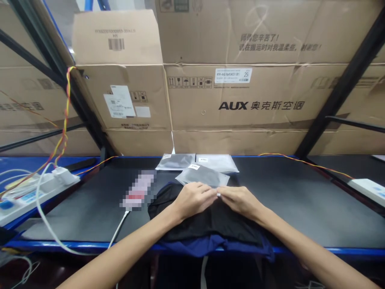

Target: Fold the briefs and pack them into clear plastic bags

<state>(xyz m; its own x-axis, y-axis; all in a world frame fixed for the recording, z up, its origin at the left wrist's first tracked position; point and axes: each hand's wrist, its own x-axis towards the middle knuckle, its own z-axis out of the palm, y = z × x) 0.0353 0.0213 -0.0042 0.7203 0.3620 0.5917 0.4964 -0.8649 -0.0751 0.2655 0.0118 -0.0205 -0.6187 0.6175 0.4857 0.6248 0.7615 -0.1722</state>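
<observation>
My left hand and my right hand meet fingertip to fingertip over a dark cloth bundle. Both have their fingers pressed together and bent downward. A tiny white bit shows at the right fingertips; what it is, I cannot make out. Below the hands spreads black fabric, with navy blue fabric hanging out along the table's front edge. Just beyond the fingers lies a translucent plastic bag with a small white label. Two more labelled bags, a darker one and a paler one, lie behind it.
A blurred-out flat object with a white cable lies left on the black table mat. Power strips sit at the left and right. Large cardboard boxes stand behind, between dark metal struts.
</observation>
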